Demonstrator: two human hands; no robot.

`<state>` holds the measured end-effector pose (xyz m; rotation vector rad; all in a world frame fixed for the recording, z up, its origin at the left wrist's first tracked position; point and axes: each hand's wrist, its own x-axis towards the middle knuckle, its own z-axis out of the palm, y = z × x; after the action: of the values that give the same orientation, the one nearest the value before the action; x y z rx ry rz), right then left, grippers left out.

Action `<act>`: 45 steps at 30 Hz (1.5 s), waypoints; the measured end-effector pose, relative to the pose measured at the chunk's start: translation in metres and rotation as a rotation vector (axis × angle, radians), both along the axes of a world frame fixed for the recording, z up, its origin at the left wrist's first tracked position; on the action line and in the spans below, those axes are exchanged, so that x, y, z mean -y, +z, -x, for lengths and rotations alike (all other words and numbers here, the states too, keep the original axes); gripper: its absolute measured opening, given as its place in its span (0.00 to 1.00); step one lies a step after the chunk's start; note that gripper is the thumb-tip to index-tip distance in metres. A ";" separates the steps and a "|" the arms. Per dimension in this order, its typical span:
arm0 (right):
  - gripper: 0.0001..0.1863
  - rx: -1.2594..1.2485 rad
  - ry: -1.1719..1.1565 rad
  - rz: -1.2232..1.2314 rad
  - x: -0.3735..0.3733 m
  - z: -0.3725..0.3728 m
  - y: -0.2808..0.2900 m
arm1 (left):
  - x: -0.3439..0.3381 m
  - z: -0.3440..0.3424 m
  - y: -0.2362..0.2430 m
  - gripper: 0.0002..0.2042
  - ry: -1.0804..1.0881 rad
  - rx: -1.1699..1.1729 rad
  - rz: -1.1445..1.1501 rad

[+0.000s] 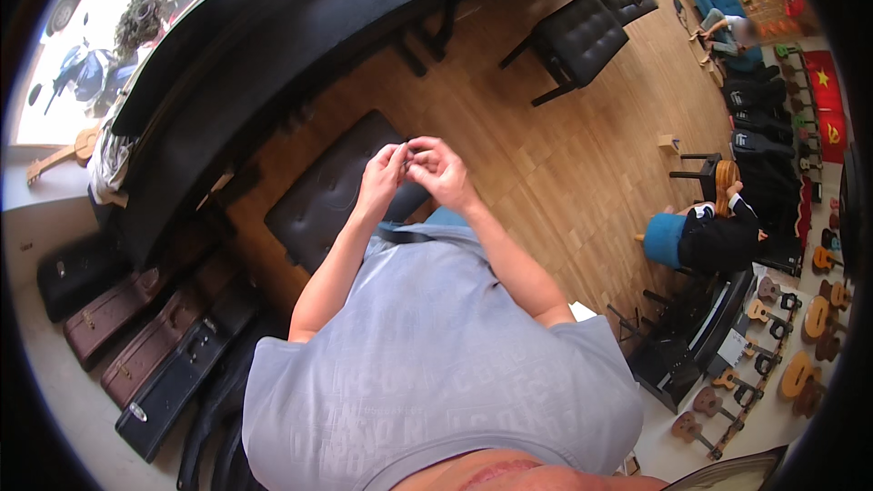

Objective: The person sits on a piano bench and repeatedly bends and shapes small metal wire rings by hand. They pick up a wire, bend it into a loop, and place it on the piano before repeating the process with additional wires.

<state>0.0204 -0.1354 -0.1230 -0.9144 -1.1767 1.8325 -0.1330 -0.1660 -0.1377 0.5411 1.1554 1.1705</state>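
My left hand (384,180) and my right hand (440,173) meet in front of my body, fingertips pinched close together. Between them is a small dark object, too small to make out. Both hands are closed around it, thumbs and forefingers nearly touching. Below them lies a black padded bench (318,186) with a tufted seat. The hands are held above its right edge.
A black piano (227,73) curves along the far left. Instrument cases (150,336) stand at the lower left. Tufted black benches (577,41) are on the wooden floor at the far right. A person (723,232) sits on a blue stool with a guitar, near wall-hung ukuleles (800,377).
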 end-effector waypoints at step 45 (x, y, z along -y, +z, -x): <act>0.16 0.286 0.400 0.058 -0.085 -0.088 0.020 | -0.053 -0.045 0.021 0.15 -0.324 -0.467 0.090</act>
<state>0.1083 -0.0501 -0.1030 -1.0578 -1.5811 2.1065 -0.0880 -0.1127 -0.1168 0.9268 1.4417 0.7256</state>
